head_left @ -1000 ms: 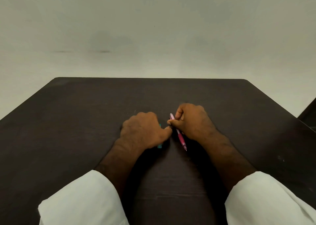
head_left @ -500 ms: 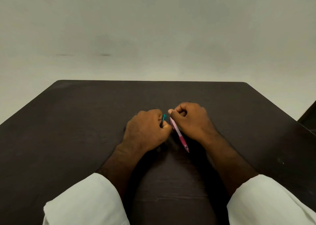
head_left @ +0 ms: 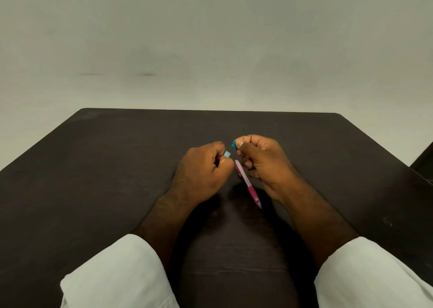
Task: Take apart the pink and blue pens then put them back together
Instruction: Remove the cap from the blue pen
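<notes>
your left hand (head_left: 201,171) is fisted on the blue pen (head_left: 226,153) barrel at table (head_left: 105,167) centre; right hand (head_left: 262,160) pinches its teal cap (head_left: 233,144), parking the pink pen (head_left: 248,185) under curled fingers to keep it handy.

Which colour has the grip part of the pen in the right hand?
Dark pink, on the pink pen; the head view shows it.

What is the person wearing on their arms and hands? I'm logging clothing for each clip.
Both forearms come out of loose white sleeves, the left sleeve and the right sleeve, pushed up well short of the wrists. The left hand and right hand are bare: no gloves, rings or watch visible.
</notes>
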